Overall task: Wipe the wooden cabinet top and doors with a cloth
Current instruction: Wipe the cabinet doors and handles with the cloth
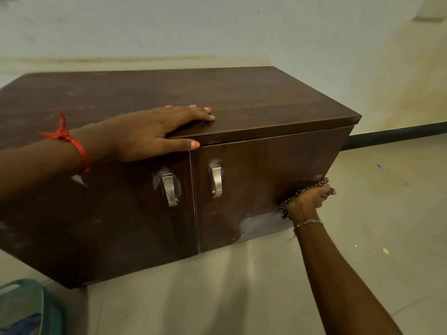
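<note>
While my left hand (pixel 154 131) lies flat on the cabinet top (pixel 242 95), my right hand (pixel 307 200) clutches the cloth (pixel 313 186) against the right door (pixel 256 170), with smears by both handles (pixel 169 189) left to wipe.

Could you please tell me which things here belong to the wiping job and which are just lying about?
Job: cabinet top, left door, right door, cloth in the right hand, left hand resting on the top.
Lying about: green basket, yellow scrap on the floor.

left hand (pixel 154 131) on cabinet top (pixel 242 97), cloth (pixel 304 189) against right door (pixel 261 180)
</note>
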